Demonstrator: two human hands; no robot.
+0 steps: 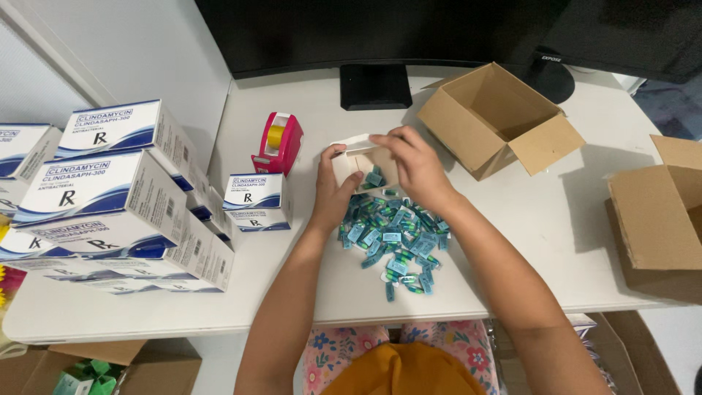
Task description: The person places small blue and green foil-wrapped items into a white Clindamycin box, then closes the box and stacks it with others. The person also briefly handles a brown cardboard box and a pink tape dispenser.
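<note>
White desk [526,219]: small, seemingly open white box [358,157].

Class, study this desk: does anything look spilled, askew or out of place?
Yes. Small blue-green packets lie in a loose heap on the white table beneath both hands, and the stacked blue-and-white boxes sit unevenly.

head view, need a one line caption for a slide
Both hands, left hand and right hand, hold a small open box over a pile of blue-green capsule strips on a white table.
</note>
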